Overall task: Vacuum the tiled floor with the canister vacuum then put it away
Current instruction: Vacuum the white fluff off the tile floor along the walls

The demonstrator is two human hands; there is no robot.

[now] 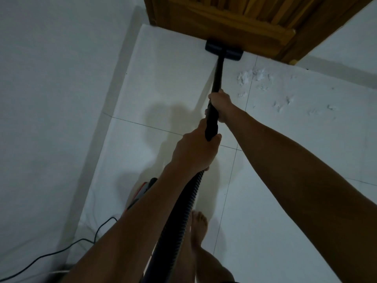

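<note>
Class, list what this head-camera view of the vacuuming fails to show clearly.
- Canister vacuum: mostly hidden behind the left forearm; shape unclear.
- Hose: lower end cut off by the bottom edge.
- Power cord: runs off the left edge.
- Floor nozzle: front edge under the wooden door.

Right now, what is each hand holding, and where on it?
Both grip the vacuum wand: right hand at mid-tube, left hand lower, where the hose joins.
</note>
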